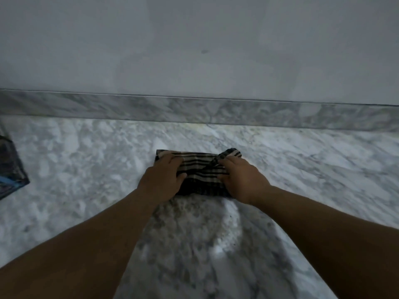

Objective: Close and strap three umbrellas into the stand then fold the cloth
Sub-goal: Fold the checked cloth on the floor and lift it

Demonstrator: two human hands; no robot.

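Note:
A black and beige striped cloth [199, 167] lies folded into a small rectangle on the marble floor, close to the wall. My left hand [163, 179] rests on its left part, fingers and thumb closed on the fabric. My right hand [243, 180] presses on its right part and pinches a fold whose corner sticks up at the far right. No umbrella or stand is in view.
Grey-white marble floor [86, 169] runs to a marble skirting [194, 110] and a plain wall behind the cloth. A dark object with blue print [10, 167] lies at the left edge of the view.

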